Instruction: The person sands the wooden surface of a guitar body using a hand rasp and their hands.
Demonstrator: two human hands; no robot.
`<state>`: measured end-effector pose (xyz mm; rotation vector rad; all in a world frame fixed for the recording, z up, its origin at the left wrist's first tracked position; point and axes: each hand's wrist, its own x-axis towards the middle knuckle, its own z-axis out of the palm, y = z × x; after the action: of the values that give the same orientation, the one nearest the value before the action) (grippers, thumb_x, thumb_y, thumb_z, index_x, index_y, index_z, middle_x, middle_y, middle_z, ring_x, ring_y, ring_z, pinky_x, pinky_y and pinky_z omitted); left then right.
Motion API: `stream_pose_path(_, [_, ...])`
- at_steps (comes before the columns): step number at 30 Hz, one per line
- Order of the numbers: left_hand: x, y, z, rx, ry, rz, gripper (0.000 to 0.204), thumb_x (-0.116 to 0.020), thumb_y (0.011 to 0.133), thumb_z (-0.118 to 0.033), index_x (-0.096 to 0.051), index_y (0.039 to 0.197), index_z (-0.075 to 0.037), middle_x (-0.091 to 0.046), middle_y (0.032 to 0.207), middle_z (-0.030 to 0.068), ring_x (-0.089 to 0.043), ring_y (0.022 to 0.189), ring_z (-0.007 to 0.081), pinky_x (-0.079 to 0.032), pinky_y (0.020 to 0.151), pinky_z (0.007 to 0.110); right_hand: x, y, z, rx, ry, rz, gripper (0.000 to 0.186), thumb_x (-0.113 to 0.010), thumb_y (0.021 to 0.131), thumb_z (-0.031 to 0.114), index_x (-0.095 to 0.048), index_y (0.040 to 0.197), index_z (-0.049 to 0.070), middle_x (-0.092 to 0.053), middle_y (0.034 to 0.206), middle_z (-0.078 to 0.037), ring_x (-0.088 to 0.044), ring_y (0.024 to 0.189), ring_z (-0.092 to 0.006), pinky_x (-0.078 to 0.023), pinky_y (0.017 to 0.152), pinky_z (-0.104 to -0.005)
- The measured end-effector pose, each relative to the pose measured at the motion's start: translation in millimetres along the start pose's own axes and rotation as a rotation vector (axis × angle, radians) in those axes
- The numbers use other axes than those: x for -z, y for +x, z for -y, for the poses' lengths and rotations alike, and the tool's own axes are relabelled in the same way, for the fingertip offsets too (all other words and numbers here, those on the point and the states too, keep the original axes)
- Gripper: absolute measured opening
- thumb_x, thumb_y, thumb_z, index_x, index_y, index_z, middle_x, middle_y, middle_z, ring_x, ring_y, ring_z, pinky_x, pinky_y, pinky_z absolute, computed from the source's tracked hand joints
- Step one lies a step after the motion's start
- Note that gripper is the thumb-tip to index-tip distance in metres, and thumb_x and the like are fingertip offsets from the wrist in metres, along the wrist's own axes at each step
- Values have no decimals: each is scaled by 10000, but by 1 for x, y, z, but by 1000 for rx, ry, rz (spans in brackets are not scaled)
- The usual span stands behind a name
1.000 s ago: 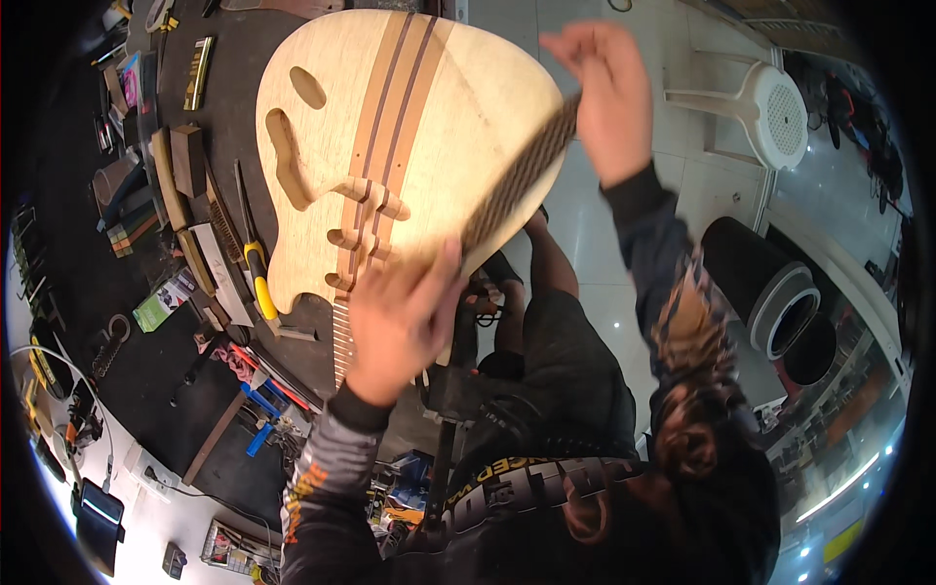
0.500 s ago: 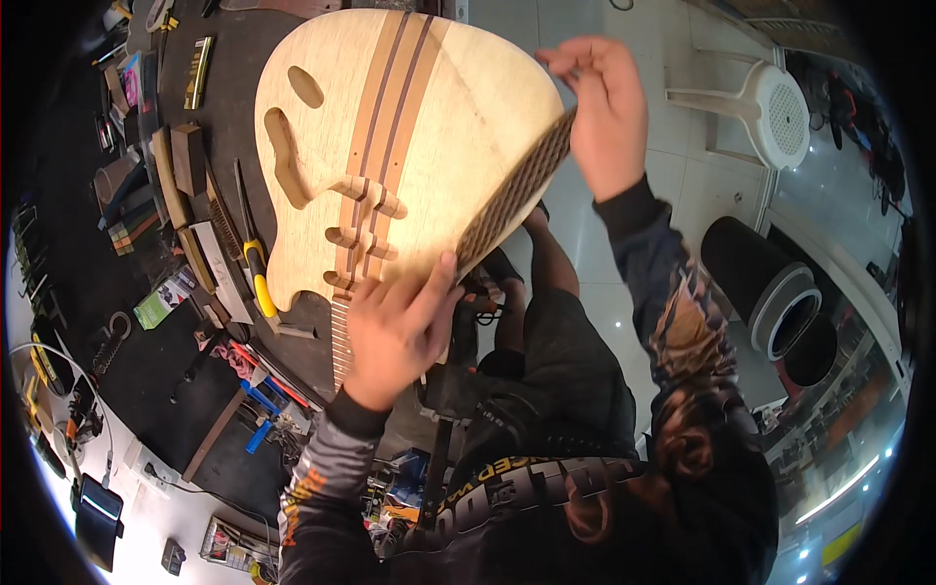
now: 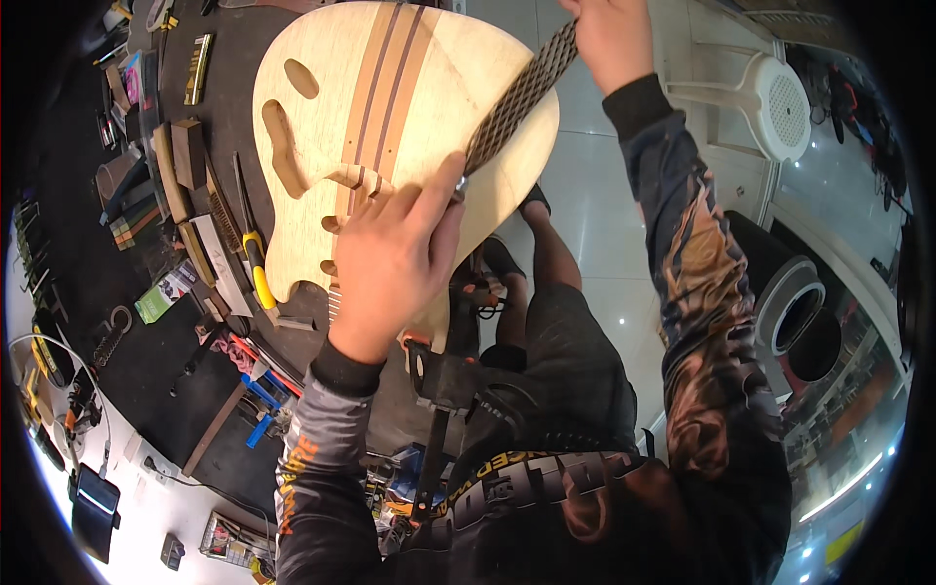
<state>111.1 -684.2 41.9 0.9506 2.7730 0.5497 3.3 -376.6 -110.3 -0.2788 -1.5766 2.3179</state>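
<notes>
A pale wooden guitar body point(image 3: 487, 73) with dark and tan centre stripes and routed cavities lies on the dark workbench. Across its right side slants a dark rasp point(image 3: 526, 93) with a criss-cross lattice face. My left hand point(image 3: 395, 258) is closed on the rasp's near end, the index finger stretched along it, and covers part of the body's cavities. At the far end, by the top edge of the view, my right hand point(image 3: 616, 44) grips the rasp; its fingertips are partly cut off. Frets show on the neck point(image 3: 335, 302) beside my left wrist.
A black bar clamp point(image 3: 434, 429) stands at the bench edge near my waist. Left of the body lie a yellow-handled file point(image 3: 255, 268), wood blocks point(image 3: 187, 151) and other tools. To the right are a white plastic stool point(image 3: 780, 107) and a dark cylinder point(image 3: 814, 341).
The rasp has moved up and away, from along the body's right edge to across its upper face. Both hands moved with it, the right one farther off.
</notes>
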Motion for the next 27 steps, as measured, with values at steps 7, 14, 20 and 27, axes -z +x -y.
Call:
stream_pose_path(7, [5, -63, 2, -46, -9, 157, 693, -859, 910, -110, -686, 1579, -164, -634, 768, 37, -604, 633, 251, -474, 643, 396, -16, -96, 13, 63, -203, -145, 231, -410, 1180, 12, -581, 1330, -26, -730, 1170, -154, -767, 1188, -303, -611, 1114, -452])
stream_pose_path(14, [-12, 9, -7, -45, 21, -46, 595, -849, 950, -128, -730, 1531, -163, -607, 719, 43, -574, 604, 238, -457, 638, 408, -7, -9, 19, -75, -101, -250, 182, -457, 1183, 84, -554, 1309, -5, -696, 1135, -131, -748, 1082, -273, -612, 1035, -389])
stream_pose_path(20, [7, -69, -1, -23, -29, 116, 655, -868, 897, -96, -732, 1534, -162, -620, 736, 41, -554, 600, 245, -435, 640, 396, -43, -118, 30, -119, -136, -268, 235, -445, 1196, 93, -582, 1334, -38, -764, 1239, -198, -786, 1163, -333, -630, 1096, -456])
stream_pose_path(27, [-11, 9, -3, -50, -20, -41, 563, -834, 965, -121, -737, 1519, -151, -603, 723, 57, -565, 610, 254, -439, 649, 412, -12, -15, 18, 22, -43, -213, 195, -461, 1190, 105, -544, 1324, -9, -704, 1158, -149, -750, 1093, -276, -619, 1015, -391])
